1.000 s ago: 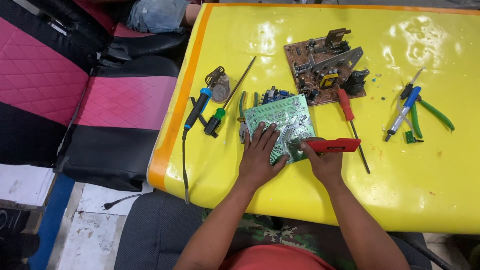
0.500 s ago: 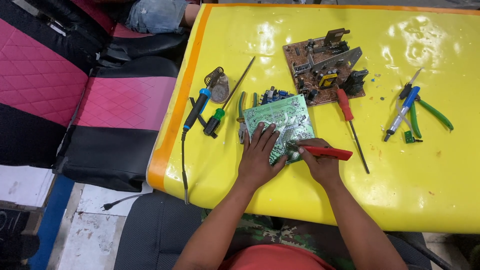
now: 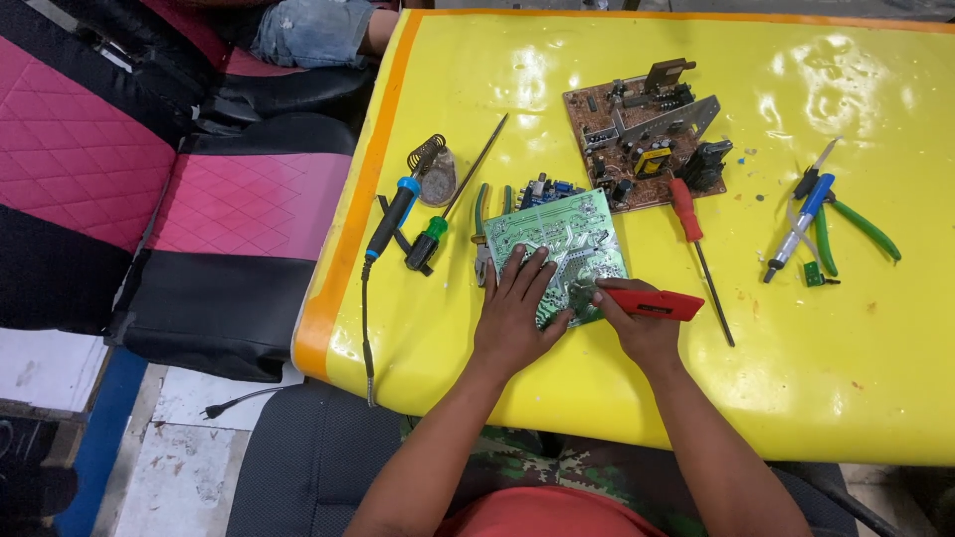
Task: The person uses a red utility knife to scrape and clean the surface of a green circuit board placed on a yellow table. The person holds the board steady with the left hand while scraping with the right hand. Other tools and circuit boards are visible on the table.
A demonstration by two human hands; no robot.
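Gripping a red-handled tool [image 3: 652, 302], the right hand [image 3: 637, 328] touches the green circuit board [image 3: 557, 249] (solder side up), while the open left hand [image 3: 517, 313] presses it flat, just below the brown board [image 3: 637, 134].

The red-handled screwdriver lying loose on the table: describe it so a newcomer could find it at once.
Start at the yellow table, then the brown circuit board near its far edge. The red-handled screwdriver lies at that board's near corner, shaft pointing toward the person. Unlike the flat red tool in the right hand, nobody holds it.
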